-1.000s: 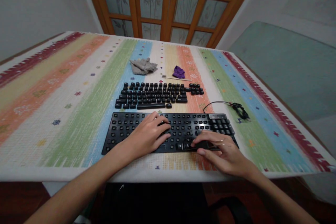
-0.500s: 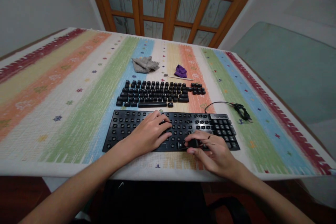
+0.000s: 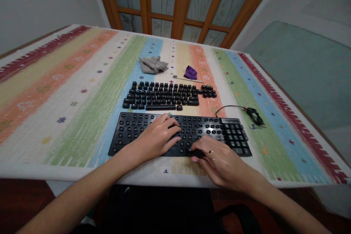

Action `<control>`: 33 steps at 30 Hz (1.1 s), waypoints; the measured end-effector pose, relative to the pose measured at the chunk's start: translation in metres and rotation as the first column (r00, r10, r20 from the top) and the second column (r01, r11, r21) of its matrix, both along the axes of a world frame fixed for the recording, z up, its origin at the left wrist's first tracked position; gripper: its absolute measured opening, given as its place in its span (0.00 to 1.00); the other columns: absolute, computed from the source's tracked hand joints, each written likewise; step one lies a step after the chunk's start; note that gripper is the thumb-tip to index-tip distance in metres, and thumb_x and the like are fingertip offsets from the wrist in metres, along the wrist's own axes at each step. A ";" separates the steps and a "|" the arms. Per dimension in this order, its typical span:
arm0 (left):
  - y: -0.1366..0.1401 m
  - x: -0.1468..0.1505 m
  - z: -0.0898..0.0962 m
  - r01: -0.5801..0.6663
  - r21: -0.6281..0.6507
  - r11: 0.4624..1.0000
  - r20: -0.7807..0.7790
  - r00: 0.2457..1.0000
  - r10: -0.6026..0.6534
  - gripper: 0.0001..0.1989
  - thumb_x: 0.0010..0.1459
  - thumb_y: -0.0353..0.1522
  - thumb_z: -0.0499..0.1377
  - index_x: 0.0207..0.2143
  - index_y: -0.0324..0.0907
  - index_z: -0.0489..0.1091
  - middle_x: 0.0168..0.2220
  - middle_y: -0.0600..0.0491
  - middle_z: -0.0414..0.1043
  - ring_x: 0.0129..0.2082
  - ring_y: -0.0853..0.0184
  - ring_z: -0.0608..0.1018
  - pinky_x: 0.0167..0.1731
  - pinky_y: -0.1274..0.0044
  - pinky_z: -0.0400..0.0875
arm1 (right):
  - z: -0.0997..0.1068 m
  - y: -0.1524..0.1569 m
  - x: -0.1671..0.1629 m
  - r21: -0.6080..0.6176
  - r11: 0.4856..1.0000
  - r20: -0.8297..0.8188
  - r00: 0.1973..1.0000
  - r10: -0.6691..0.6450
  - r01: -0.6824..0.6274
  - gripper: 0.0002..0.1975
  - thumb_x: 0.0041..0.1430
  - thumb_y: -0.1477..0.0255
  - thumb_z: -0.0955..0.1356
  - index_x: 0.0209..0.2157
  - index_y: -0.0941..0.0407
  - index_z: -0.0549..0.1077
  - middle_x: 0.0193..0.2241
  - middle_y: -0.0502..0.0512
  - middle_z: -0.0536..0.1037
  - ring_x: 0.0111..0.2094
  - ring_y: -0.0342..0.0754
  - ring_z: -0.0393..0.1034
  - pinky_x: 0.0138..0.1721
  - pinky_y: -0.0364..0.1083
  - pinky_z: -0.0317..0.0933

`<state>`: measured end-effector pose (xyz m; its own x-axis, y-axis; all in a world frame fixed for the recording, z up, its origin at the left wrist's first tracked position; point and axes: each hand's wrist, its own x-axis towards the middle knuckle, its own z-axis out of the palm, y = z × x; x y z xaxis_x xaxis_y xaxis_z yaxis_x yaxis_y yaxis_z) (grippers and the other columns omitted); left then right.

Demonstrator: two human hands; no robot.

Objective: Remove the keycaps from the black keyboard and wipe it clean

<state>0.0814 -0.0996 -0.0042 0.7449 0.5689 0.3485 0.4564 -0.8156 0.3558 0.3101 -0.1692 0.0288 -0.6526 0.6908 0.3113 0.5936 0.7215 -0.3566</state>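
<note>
A black keyboard [image 3: 127, 129] lies near the table's front edge, most of its keycaps off and bare key posts showing. On its middle rests my left hand [image 3: 160, 135], fingers lightly bent and apart, holding nothing. My right hand [image 3: 215, 157] is at the bottom row, right of centre, with thumb and fingers closed around a small black piece [image 3: 197, 153]. Its kind is largely hidden by the fingers. A keycap with a white mark [image 3: 189, 150] shows just left of those fingertips. Behind the keyboard, the loose black keycaps [image 3: 164, 95] lie laid out in rows, with a long spacebar [image 3: 160, 107] in front.
A crumpled grey cloth [image 3: 153, 65] and a purple cloth [image 3: 191, 72] lie farther back, beside a thin brush [image 3: 189, 79]. The keyboard's number pad [image 3: 236, 135] still bears keycaps. Its bundled cable [image 3: 255, 116] lies at the right on the striped tablecloth [image 3: 90, 117].
My right hand has tilted over and its fingers have drawn closer around the black piece, low on the keyboard. My left hand stays put. The view has shifted slightly.
</note>
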 end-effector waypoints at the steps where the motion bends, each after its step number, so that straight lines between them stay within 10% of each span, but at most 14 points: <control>1: 0.000 0.000 0.000 -0.001 0.000 1.000 0.001 1.000 0.001 0.09 0.66 0.33 0.57 0.44 0.39 0.73 0.45 0.46 0.73 0.45 0.59 0.70 0.47 0.65 0.69 | 0.003 0.000 -0.002 0.001 1.000 0.026 1.000 0.001 -0.001 0.07 0.68 0.75 0.60 0.41 0.58 0.69 0.30 0.57 0.75 0.31 0.49 0.70 0.32 0.48 0.66; 12: 0.001 0.000 -0.001 0.010 -0.019 1.000 0.003 1.000 -0.009 0.09 0.66 0.33 0.57 0.44 0.38 0.73 0.44 0.46 0.72 0.44 0.58 0.69 0.46 0.65 0.69 | 0.003 0.032 0.014 -0.372 0.928 -0.079 0.996 -0.040 0.008 0.09 0.69 0.66 0.64 0.39 0.56 0.72 0.33 0.53 0.79 0.33 0.46 0.74 0.36 0.44 0.65; 25: 0.002 0.000 0.002 0.021 -0.043 0.999 0.002 1.000 -0.021 0.10 0.66 0.33 0.58 0.46 0.37 0.73 0.44 0.46 0.72 0.45 0.59 0.69 0.48 0.65 0.69 | -0.010 0.048 0.020 -0.473 0.880 -0.258 0.949 -0.183 0.042 0.12 0.71 0.64 0.61 0.37 0.56 0.69 0.27 0.48 0.74 0.25 0.41 0.67 0.31 0.41 0.61; 33: -0.003 0.008 0.021 0.116 -0.183 0.976 0.172 0.981 -0.084 0.13 0.64 0.35 0.61 0.49 0.40 0.71 0.43 0.48 0.75 0.45 0.60 0.73 0.47 0.67 0.71 | 0.008 0.050 0.021 -0.315 0.949 -0.228 0.971 -0.078 0.003 0.11 0.71 0.65 0.62 0.41 0.57 0.71 0.34 0.53 0.76 0.35 0.45 0.71 0.40 0.44 0.63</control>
<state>0.0893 -0.1027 0.0168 0.7440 0.5621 0.3613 0.2991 -0.7636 0.5723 0.3315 -0.1189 0.0368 -0.5566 0.8016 0.2182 0.4921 0.5298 -0.6908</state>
